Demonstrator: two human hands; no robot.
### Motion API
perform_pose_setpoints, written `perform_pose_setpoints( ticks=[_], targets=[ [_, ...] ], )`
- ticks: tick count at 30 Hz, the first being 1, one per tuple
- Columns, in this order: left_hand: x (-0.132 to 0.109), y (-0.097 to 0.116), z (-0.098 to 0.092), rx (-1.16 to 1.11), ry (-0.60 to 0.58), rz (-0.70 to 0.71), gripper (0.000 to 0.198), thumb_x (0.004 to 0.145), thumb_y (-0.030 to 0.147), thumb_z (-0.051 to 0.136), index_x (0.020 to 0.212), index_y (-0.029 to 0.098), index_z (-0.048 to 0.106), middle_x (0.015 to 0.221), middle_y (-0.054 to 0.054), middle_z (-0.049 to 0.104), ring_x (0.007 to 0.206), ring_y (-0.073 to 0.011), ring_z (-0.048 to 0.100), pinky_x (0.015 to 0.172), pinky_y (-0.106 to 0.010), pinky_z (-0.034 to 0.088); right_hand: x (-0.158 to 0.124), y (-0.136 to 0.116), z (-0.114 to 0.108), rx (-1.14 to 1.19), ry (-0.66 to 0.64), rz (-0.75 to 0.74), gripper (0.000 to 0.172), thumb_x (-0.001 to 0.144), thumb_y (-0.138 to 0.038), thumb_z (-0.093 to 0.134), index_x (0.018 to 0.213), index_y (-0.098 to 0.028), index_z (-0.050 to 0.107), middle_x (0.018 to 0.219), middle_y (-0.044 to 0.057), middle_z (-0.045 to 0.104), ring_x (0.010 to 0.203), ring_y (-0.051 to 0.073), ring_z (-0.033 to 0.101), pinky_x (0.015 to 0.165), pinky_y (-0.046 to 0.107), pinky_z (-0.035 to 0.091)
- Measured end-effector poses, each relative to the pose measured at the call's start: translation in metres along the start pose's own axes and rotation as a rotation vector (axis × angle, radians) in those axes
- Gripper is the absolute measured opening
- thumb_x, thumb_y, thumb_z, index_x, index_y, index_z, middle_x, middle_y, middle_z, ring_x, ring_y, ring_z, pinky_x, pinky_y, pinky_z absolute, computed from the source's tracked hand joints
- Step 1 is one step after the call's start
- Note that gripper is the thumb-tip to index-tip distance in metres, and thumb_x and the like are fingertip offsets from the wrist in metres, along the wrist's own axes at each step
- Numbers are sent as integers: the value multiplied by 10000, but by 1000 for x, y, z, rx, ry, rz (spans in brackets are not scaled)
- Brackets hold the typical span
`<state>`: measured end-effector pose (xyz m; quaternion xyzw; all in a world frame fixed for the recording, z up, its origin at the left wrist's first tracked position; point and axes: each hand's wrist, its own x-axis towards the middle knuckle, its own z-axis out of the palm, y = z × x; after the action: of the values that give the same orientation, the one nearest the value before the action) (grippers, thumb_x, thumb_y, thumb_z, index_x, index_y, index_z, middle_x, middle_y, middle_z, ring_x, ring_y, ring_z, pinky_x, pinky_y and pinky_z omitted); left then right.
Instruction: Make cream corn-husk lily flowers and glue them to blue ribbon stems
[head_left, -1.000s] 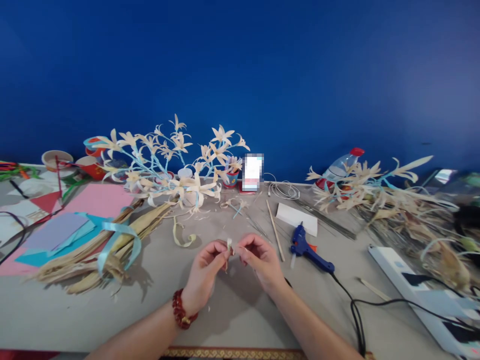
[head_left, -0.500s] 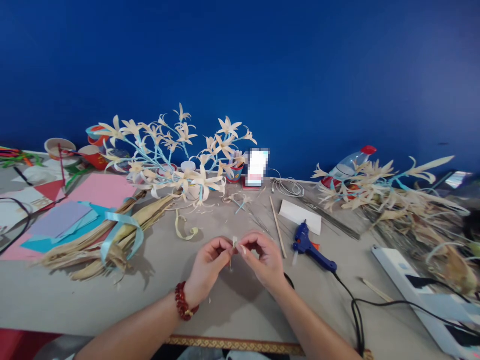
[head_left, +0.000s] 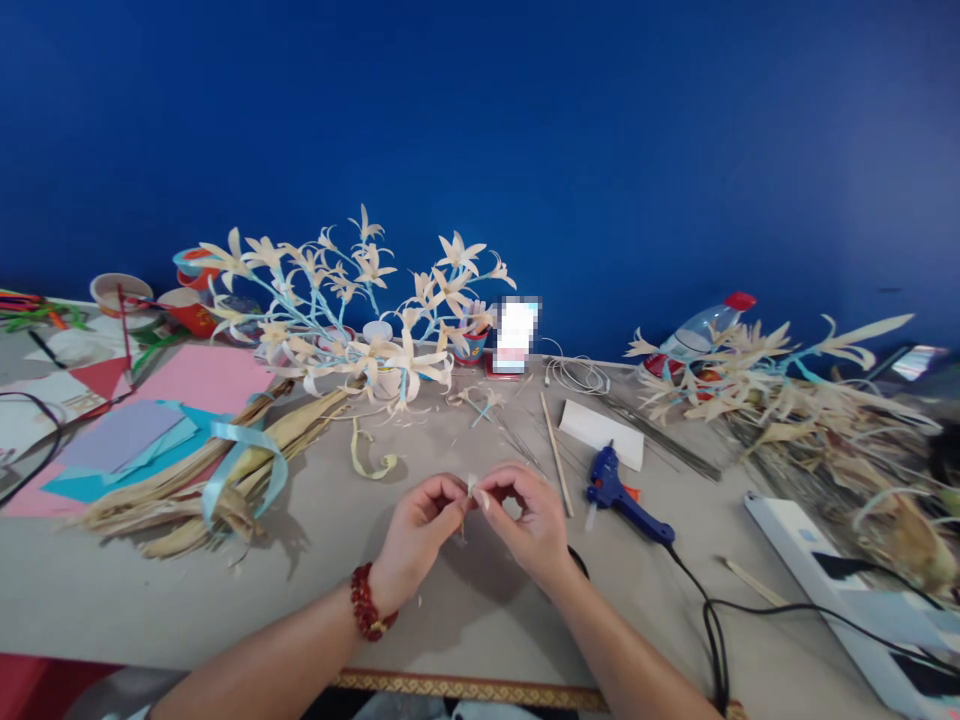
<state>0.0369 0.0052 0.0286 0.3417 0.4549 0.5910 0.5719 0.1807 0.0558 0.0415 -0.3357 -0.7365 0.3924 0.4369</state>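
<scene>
One bundle of dry tan husk strips (head_left: 161,500), looped by a pale blue ribbon (head_left: 232,433), slants from the counter's (head_left: 480,620) left side toward its far edge. Near the middle of the near edge, the left hand's (head_left: 421,528) fingers pinch a small, slim, whitish piece with a thin stem (head_left: 471,483); its long axis stands nearly upright, whitish end up, stem down. The right hand's (head_left: 529,520) fingers close on its upper end. Rightward, a blue plastic glue gun (head_left: 628,503) points its nozzle at the far edge.
</scene>
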Motion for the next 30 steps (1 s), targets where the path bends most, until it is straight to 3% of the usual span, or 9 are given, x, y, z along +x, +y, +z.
perform_pose_setpoints(
  ticks=[12, 19, 30],
  targets=[
    [0, -1, 0, 4, -5, 1, 171, 730, 273, 695, 644, 161, 598, 679, 1, 542, 557, -100, 420, 532, -220, 359, -1, 1, 1, -69, 13, -79, 77, 835, -168, 598, 825, -228, 644, 768, 26, 624, 635, 149, 568, 592, 268, 451],
    [1, -2, 0, -16, 5, 18, 156, 742, 268, 688, 666, 161, 605, 696, -3, 557, 563, -95, 425, 537, -214, 354, -5, 5, 2, -43, 11, -45, 140, 833, -163, 607, 955, -230, 625, 827, 35, 615, 654, 149, 577, 608, 270, 483],
    [1, -5, -2, 6, -29, 26, 173, 775, 284, 674, 688, 155, 596, 706, 3, 556, 582, -93, 423, 548, -206, 365, -2, 5, 2, -12, -14, -47, 102, 836, -171, 609, 929, -208, 628, 833, 27, 601, 642, 124, 561, 585, 241, 478]
  ],
)
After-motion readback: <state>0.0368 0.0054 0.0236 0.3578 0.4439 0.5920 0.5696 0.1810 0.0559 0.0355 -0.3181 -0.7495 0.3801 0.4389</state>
